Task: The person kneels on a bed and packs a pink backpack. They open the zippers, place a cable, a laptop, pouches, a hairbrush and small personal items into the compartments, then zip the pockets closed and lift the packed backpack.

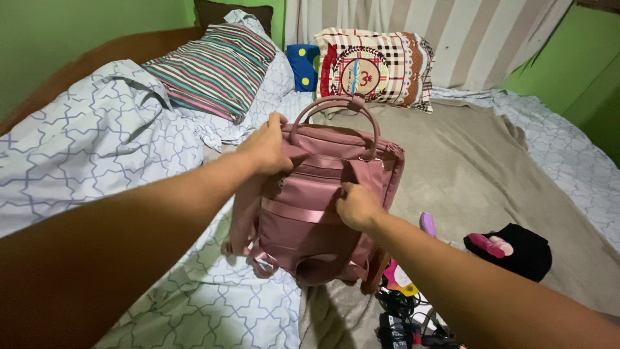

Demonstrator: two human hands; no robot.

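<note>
A dusty-pink backpack stands upright on the bed, its strap side facing me and its looped top handles pointing up. My left hand grips the bag's upper left corner. My right hand pinches the bag's back panel near the middle right, by a shoulder strap. The lower straps hang loose at the bottom of the bag.
A beige blanket covers the right of the bed, a patterned white sheet the left. Striped pillow and checked pillow lie at the head. A black pouch with pink items and dark cables lie near my right arm.
</note>
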